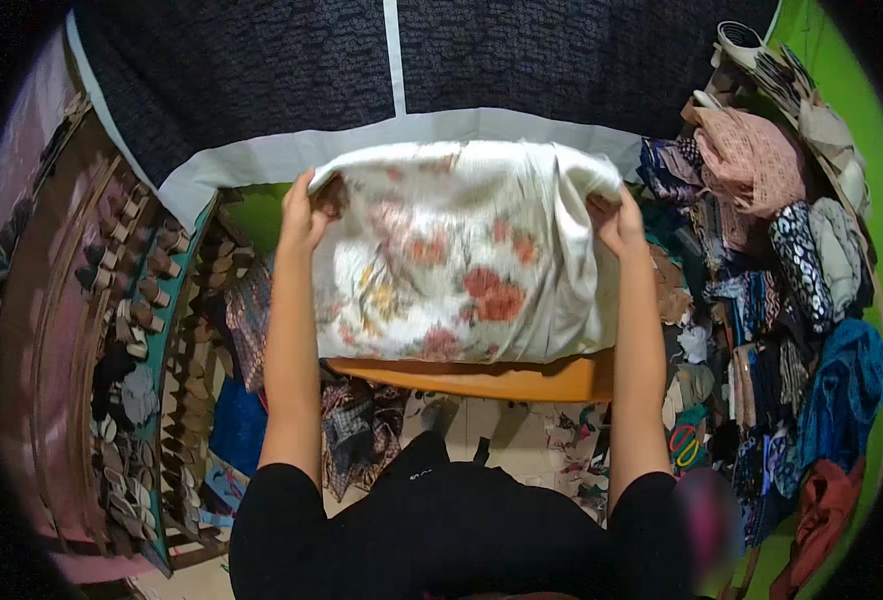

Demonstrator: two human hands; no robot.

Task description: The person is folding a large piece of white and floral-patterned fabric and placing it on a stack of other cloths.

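A white cloth printed with red and yellow flowers (431, 270) spreads between my two raised hands. My left hand (306, 215) grips its far left corner, fingers curled into the fabric. At the far right corner my right hand (616, 220) pinches the cloth, which hangs in folds beside it. The fabric droops toward me, and its near edge lies at or just above the edge of an orange-brown wooden table (461, 382). Most of the tabletop is hidden beneath the cloth.
Racks of shoes (141, 290) line the left side. Shelves at the right carry piled folded fabrics (751, 300), with a pink knitted cloth (746, 160) on top and scissors with coloured handles (683, 445) nearby. A dark curtain with white borders (241, 70) hangs ahead. Fabric scraps lie on the tiled floor (456, 430).
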